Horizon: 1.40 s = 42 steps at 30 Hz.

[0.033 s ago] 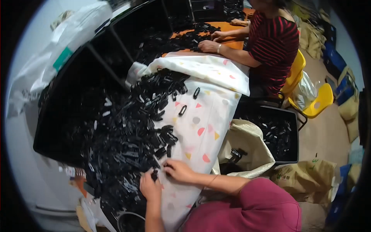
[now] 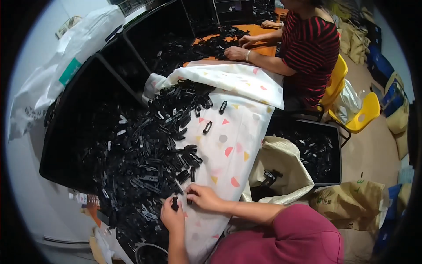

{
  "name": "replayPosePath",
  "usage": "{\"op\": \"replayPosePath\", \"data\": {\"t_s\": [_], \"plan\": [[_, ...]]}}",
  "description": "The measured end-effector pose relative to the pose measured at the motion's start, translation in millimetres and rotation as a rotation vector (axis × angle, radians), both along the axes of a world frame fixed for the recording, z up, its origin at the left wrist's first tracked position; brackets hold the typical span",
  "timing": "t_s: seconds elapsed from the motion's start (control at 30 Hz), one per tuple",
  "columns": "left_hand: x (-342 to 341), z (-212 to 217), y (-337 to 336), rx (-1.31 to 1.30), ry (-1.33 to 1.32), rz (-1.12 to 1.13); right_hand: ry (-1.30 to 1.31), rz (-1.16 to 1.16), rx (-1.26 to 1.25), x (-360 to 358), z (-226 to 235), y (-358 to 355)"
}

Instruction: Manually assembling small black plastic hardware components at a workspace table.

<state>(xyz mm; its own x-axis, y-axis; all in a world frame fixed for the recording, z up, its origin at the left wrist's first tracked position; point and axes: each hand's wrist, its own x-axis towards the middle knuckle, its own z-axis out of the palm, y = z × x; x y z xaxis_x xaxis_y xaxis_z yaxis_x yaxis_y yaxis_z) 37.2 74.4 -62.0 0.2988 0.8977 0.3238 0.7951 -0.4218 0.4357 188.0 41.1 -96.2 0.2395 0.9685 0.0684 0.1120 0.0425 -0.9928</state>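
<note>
A heap of small oblong black plastic pieces [image 2: 143,169] spreads from a black bin onto a white cloth [image 2: 239,125] with coloured shapes. At the heap's near edge, my left hand [image 2: 174,220] is closed on one black plastic piece [image 2: 175,203]. My right hand [image 2: 207,200] is just to its right over the cloth, fingers bent in a pinch around a dark piece [image 2: 189,201], mostly hidden by the fingers. Two loose slotted pieces, a nearer one [image 2: 207,127] and a farther one [image 2: 223,107], lie apart from the heap.
An open woven sack [image 2: 303,185] stands right of the cloth, beside a black crate [image 2: 340,154] of similar pieces. Across the table, a person in a striped top [image 2: 312,57] handles black pieces on an orange tabletop [image 2: 259,37]. A yellow chair [image 2: 369,110] is at right.
Both hands stay nearly in place. The piece in my left hand shows more fully between the fingers, and my right fingers have shifted slightly. The view has tilted a little.
</note>
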Motion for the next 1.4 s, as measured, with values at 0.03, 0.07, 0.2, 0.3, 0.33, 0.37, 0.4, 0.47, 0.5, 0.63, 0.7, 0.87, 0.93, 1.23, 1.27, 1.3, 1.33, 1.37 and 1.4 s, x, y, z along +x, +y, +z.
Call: {"op": "replayPosePath", "data": {"t_s": [0.03,0.07,0.2,0.3,0.33,0.37,0.4,0.47,0.5,0.63,0.7,0.87,0.93,1.23,1.27,1.3,1.33,1.37,1.4], "plan": [[7.9,4.8,-6.6,-0.179,-0.278,0.060,0.131,-0.031,-0.020,0.5,6.8,-7.1],[6.7,3.0,-9.8,-0.319,-0.452,0.102,0.304,0.003,0.026,-0.1,1.7,-6.4],[5.0,7.8,-27.2,-0.654,-1.228,0.236,0.895,0.202,-0.036,-9.2,28.6,-19.0],[8.2,29.6,-40.2,-0.653,-1.430,0.076,0.890,0.197,0.054,-25.6,30.4,-13.6],[7.2,32.9,-46.6,-0.622,-1.458,0.066,0.698,0.123,0.289,-30.9,31.0,-14.0],[8.1,36.3,-45.8,-0.589,-1.483,-0.021,0.562,0.192,0.206,-26.1,29.3,-20.3],[14.5,42.2,-50.2,-0.556,-1.430,0.048,0.379,0.098,0.304,-23.5,41.6,-25.6],[14.0,43.3,-53.7,-0.502,-1.432,-0.019,0.319,0.031,0.231,-19.8,62.5,-36.3],[15.3,46.2,-55.3,-0.425,-1.382,-0.170,0.419,0.029,0.236,-18.2,66.9,-35.2],[-3.7,48.8,-67.1,-0.249,-1.328,-0.276,0.447,0.190,0.313,-24.7,77.1,-41.7],[-16.0,45.8,-64.2,-0.089,-1.206,-0.325,0.302,0.212,0.366,-32.9,82.7,-40.0],[-28.4,52.6,-76.0,-0.090,-1.175,-0.243,0.017,0.185,0.513,-41.2,84.0,-45.2],[-31.1,55.7,-82.8,-0.181,-1.259,-0.221,-0.061,0.188,0.564,-42.4,86.2,-47.5],[-61.9,50.5,-84.7,-0.317,-1.382,-0.182,-0.280,0.357,0.410,-52.7,106.2,-49.2],[-64.4,53.5,-85.3,-0.341,-1.405,-0.225,-0.314,0.374,0.414,-53.1,106.1,-54.5],[-67.3,56.9,-88.0,-0.364,-1.428,-0.268,-0.349,0.392,0.418,-54.7,106.0,-58.8],[-71.5,59.7,-87.7,-0.399,-1.398,-0.255,-0.333,0.438,0.395,-55.2,101.9,-56.8],[-77.0,61.0,-91.8,-0.401,-1.402,-0.248,-0.333,0.443,0.389,-55.5,96.7,-51.9],[-83.5,61.4,-100.8,-0.366,-1.219,-0.112,-0.263,0.588,0.318,-55.6,91.0,-45.0]]}}
